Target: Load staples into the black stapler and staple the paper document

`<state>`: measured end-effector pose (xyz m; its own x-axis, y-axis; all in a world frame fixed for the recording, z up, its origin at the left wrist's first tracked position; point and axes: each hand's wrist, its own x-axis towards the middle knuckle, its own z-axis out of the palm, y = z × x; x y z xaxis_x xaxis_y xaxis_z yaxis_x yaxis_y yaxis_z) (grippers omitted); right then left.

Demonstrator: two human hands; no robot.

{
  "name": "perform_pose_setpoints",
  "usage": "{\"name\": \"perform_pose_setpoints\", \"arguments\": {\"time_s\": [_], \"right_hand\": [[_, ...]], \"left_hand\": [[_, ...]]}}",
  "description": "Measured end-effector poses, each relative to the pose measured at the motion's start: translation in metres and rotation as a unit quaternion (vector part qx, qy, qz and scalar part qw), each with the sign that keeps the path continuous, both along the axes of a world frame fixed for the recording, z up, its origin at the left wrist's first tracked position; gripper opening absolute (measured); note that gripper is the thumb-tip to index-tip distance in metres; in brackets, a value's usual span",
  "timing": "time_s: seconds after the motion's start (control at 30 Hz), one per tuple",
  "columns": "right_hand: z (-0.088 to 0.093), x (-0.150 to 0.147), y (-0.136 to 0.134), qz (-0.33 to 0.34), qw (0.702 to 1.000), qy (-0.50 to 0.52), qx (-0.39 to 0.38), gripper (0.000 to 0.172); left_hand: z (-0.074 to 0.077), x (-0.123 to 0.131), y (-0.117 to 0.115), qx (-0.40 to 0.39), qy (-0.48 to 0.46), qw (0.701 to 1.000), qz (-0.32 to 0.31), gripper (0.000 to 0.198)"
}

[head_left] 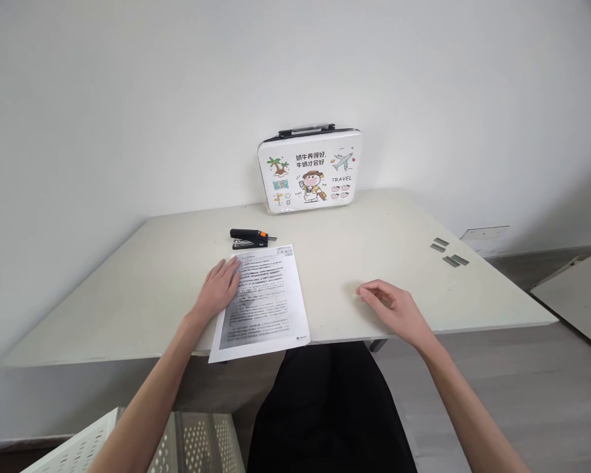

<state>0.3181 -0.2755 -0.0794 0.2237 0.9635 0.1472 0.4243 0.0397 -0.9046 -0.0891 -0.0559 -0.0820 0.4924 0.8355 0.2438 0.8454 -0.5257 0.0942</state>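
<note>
A printed paper sheet [263, 305] lies on the pale table [152, 282], its near edge hanging over the table's front. My left hand [219, 288] rests flat on the sheet's left edge, fingers stretched out, holding nothing. A black stapler [249, 238] with an orange tip sits just beyond the sheet's top left corner, a short way past my left fingertips. My right hand [391, 305] hovers low over the bare table to the right of the sheet, fingers loosely curled and apart, empty.
A white cartoon-printed case [309, 172] with a black handle stands against the wall at the back. Several strips of staples [448, 253] lie near the table's right edge. A white perforated rack [177, 443] stands below left. Another table's corner [578, 295] shows at right.
</note>
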Motion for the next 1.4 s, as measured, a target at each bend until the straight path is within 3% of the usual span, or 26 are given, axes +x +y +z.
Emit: {"name": "perform_pose_setpoints", "arguments": {"time_s": [0.2,0.33,0.47,0.6,0.73,0.87,1.0,1.17,1.3,1.4], "right_hand": [[-0.003,0.002,0.001,0.002,1.0,-0.014,0.008,0.036],[-0.004,0.004,0.002,0.008,1.0,-0.019,0.009,0.038],[-0.005,0.005,0.002,0.014,1.0,-0.02,0.011,0.039],[-0.006,0.006,0.003,0.009,1.0,-0.019,0.012,0.039],[-0.005,0.007,0.004,0.012,1.0,-0.018,0.011,0.037],[-0.002,0.006,0.005,0.012,1.0,-0.016,0.013,0.036],[0.0,0.005,0.004,0.016,1.0,-0.017,0.018,0.037],[-0.001,0.006,0.004,0.016,1.0,-0.014,0.016,0.037],[-0.004,0.006,0.005,0.012,1.0,-0.01,0.019,0.038],[-0.007,0.006,0.007,-0.009,1.0,-0.005,0.021,0.039]], "left_hand": [[0.008,-0.003,-0.003,0.036,-0.005,0.998,-0.046,0.057],[0.03,-0.004,0.004,0.085,-0.032,0.995,-0.037,0.05],[0.061,0.009,0.033,0.113,-0.015,0.993,-0.039,0.048],[0.083,0.032,0.073,0.103,0.072,0.99,-0.067,0.053],[0.086,0.054,0.1,0.058,0.146,0.984,-0.08,0.047],[0.082,0.064,0.107,0.047,0.152,0.986,-0.055,0.043],[0.086,0.058,0.096,0.064,0.136,0.988,-0.046,0.039],[0.102,0.06,0.062,0.117,0.064,0.988,-0.083,0.039],[0.116,0.091,0.02,0.106,0.023,0.98,-0.169,0.041],[0.117,0.125,-0.017,0.078,0.017,0.965,-0.25,0.04]]}}
